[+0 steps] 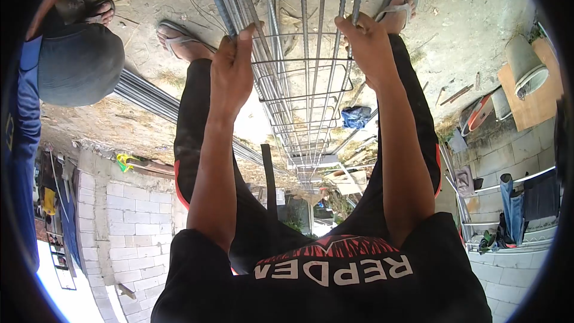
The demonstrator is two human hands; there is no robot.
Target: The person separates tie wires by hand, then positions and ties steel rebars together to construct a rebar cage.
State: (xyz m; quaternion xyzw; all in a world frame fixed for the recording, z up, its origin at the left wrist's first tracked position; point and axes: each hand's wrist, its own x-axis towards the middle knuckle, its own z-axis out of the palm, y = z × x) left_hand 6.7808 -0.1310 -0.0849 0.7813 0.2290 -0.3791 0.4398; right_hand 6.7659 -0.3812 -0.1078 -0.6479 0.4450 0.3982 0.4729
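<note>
A long rebar cage of ribbed steel bars and thin wire stirrups runs lengthwise between my legs. My left hand is closed round a thick bar on the cage's left side, with the thumb pointing forward. On the opposite side my right hand grips the outer right bar, fingers curled over it. Both arms are stretched forward, and the hands stand about the cage's width apart. My palms hide the gripped stretches of bar. Several loose-looking bars lie close together along the cage's left side.
At the left a person in a grey cap and blue sleeve is close by. A bundle of steel bars lies on the ground beside my left leg. Blue plastic, a bucket and a plywood sheet are to the right.
</note>
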